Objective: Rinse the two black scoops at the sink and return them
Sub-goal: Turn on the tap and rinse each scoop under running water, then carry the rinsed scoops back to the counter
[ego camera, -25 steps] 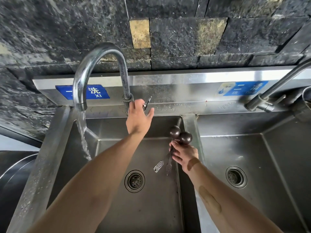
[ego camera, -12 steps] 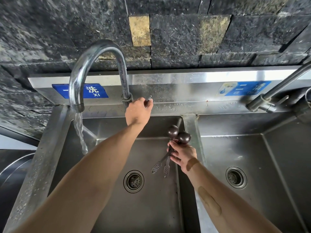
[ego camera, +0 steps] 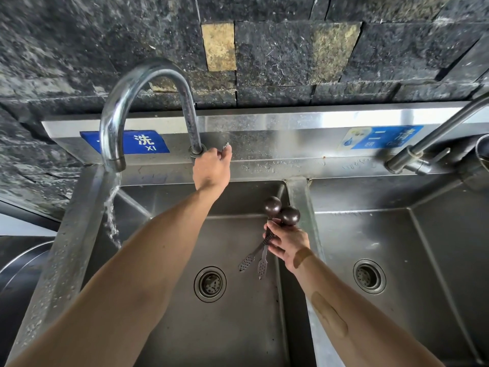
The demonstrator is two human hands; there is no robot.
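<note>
**Hand on the tap, scoops over the basin**

Left hand (ego camera: 211, 169) reaches to the back of the sink, fingers closed around the small lever (ego camera: 225, 147) at the base of the curved faucet (ego camera: 127, 102). Water (ego camera: 112, 207) falls from the spout into the left corner of the left basin (ego camera: 172, 300). Right hand (ego camera: 288, 241) grips both black scoops (ego camera: 281, 211) together by their handles, round bowls up and side by side, perforated handle ends pointing down toward the drain (ego camera: 209, 284). They are held over the left basin's right edge, beside the divider (ego camera: 297, 192), well apart from the water stream.
</note>
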